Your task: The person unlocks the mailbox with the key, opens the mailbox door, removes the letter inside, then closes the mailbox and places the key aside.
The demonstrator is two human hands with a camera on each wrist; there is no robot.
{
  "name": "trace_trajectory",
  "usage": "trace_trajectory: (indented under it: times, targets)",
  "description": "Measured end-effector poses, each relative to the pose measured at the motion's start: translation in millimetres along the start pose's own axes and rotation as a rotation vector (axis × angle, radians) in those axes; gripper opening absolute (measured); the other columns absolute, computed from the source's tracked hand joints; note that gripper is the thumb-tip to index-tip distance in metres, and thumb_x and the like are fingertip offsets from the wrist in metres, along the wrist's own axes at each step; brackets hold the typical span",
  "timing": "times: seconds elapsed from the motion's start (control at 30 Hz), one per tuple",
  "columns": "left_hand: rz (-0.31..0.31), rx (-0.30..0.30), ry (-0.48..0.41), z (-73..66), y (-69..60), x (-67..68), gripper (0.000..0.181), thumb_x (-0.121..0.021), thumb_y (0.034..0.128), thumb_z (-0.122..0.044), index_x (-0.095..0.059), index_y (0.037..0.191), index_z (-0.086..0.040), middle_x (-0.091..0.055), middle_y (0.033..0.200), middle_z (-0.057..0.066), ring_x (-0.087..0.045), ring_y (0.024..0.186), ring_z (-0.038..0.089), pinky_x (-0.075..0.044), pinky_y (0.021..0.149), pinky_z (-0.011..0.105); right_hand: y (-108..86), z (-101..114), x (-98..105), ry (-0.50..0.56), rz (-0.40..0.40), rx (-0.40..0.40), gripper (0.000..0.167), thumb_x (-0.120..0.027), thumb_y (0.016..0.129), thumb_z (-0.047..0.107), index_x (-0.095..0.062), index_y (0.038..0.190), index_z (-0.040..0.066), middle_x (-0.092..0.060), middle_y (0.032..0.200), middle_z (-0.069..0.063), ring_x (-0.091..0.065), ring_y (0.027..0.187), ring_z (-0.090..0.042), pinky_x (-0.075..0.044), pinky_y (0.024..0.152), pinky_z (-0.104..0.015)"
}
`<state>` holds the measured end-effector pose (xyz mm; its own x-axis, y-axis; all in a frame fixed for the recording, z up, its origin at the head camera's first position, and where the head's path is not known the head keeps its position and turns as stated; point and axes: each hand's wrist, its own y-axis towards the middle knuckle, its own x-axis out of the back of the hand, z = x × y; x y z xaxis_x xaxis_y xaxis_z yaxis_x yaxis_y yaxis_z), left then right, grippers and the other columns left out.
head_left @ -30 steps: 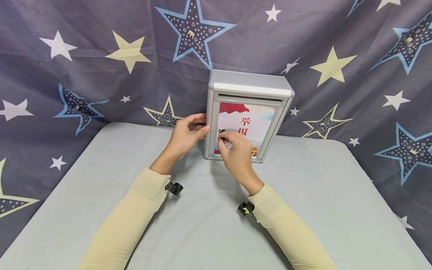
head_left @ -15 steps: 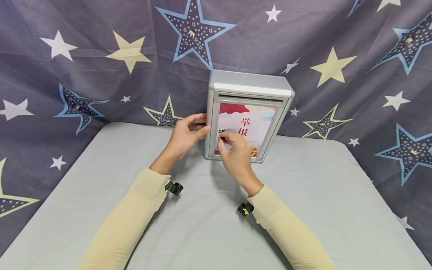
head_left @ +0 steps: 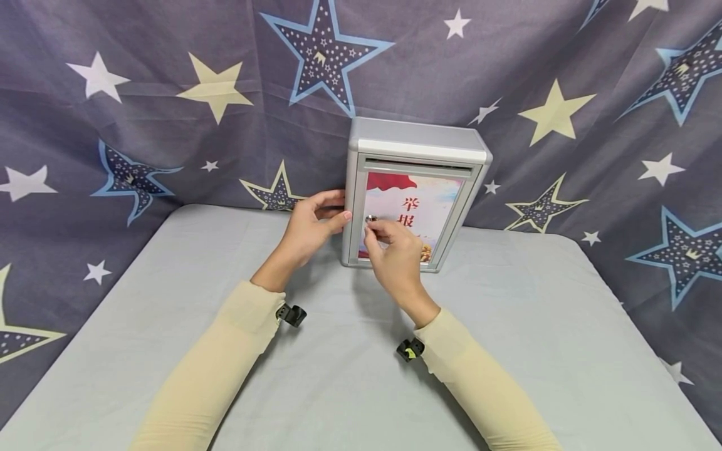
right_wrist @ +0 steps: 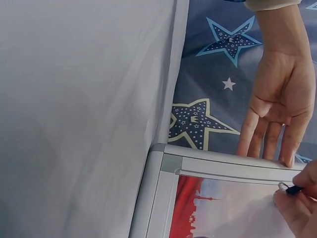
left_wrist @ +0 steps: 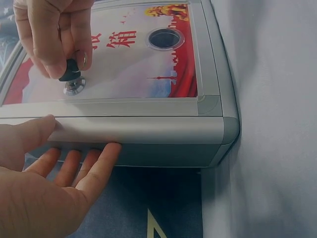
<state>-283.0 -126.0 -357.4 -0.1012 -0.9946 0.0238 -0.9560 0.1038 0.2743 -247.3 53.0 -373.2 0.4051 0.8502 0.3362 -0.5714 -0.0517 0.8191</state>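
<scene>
Little change over the past second, at most a tiny shift of grip at the lock [left_wrist: 74, 87]. With the right hand [head_left: 397, 250], still pinching the black-headed key [left_wrist: 71, 71], apparently seated there. With the left hand [head_left: 304, 228], still touching the grey box [head_left: 417, 138], upright on the cloth-covered table [head_left: 338, 376] near the curtain [head_left: 225, 37]: fingers loosely extended along its side, thumb at the front edge. No obvious gap around the front panel [left_wrist: 124, 74]. Probably still mid-work on the key, without visible result yet.
</scene>
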Motion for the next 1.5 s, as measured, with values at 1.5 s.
trace_trajectory:
  times: [1.5]
  targets:
    - [0.011, -0.005, 0.046, 1.5, 0.6, 3.9, 0.047, -0.074, 0.095, -0.006, -0.06, 0.14, -0.001, -0.064, 0.13, 0.019, -0.064, 0.116, 0.032, -0.062, 0.087, 0.03, 1.2, -5.5, 18.5, 0.018, 0.108, 0.062, 0.011, -0.075, 0.084, -0.004, -0.08, 0.094, -0.004, -0.076, 0.092, -0.012, -0.076, 0.076, -0.02, -0.064, 0.068, -0.032]
